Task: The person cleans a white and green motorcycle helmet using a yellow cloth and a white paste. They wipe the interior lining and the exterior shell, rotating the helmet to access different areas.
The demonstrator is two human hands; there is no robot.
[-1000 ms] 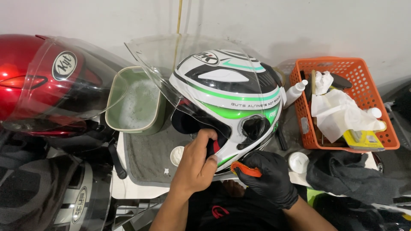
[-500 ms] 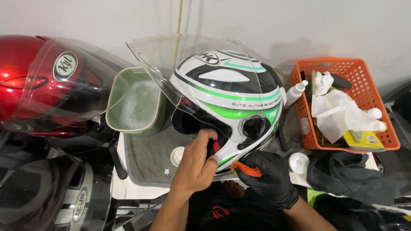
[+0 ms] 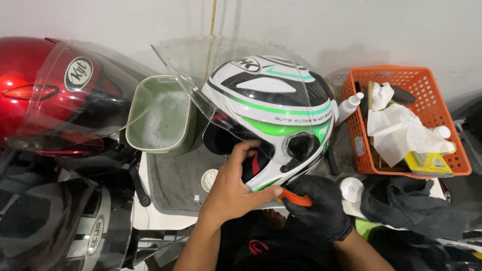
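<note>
Centrally, a white full-face helmet (image 3: 273,108) with green and black stripes sits on a grey towel (image 3: 175,180), its clear visor (image 3: 201,75) raised up and forward. Left of it a glossy red helmet (image 3: 35,85) with its own clear visor lies against the wall, and below that a dark helmet (image 3: 55,231) sits at the lower left corner. An orange plastic basket (image 3: 361,145) stands to the right, holding crumpled white cloths (image 3: 396,130), a yellow pack (image 3: 427,163) and small white bottles. A dark grey cloth (image 3: 406,206) lies bunched in front of the basket. Between the red helmet and the white one, a green tub (image 3: 163,118) holds foamy water.

Nearer the camera, the bare left hand (image 3: 233,190) grips the lower rim of the white helmet, its fingers (image 3: 248,150) curled into the face opening and the thumb along the chin edge. The right hand (image 3: 321,206), in a black glove, has its fingers closed around a small orange tool (image 3: 296,199), held right at the helmet's lower edge beside the left thumb. A small white cap (image 3: 208,179) rests on the towel.
</note>
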